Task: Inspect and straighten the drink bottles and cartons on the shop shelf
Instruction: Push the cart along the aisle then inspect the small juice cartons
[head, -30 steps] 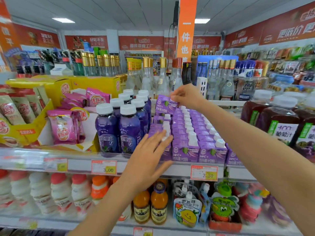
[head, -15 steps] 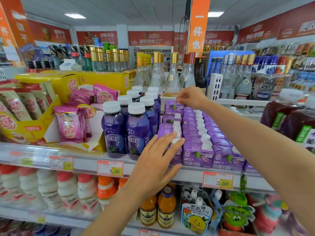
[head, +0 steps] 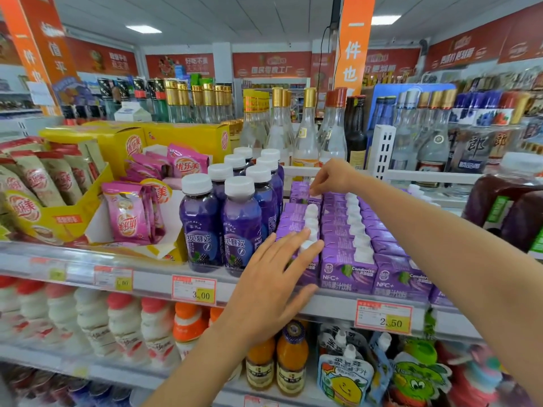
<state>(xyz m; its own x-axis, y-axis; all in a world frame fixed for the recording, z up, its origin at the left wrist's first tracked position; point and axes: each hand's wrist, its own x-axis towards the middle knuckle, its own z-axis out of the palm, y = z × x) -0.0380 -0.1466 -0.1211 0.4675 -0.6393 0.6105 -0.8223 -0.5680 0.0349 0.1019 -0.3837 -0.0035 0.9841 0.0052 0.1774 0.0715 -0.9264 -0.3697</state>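
Your left hand [head: 273,286] presses flat-fingered on the front purple carton [head: 311,273]; your right hand [head: 333,176] pinches the same row's rearmost carton [head: 299,193].

The purple cartons [head: 348,273] read "Condorito" and "NFC+". Shelf-edge price tags read "3.00" [head: 194,290] and "2.50" [head: 383,316]. Pink sachets [head: 188,164] read "优乐美". An orange hanging banner [head: 354,51] reads "一件也".
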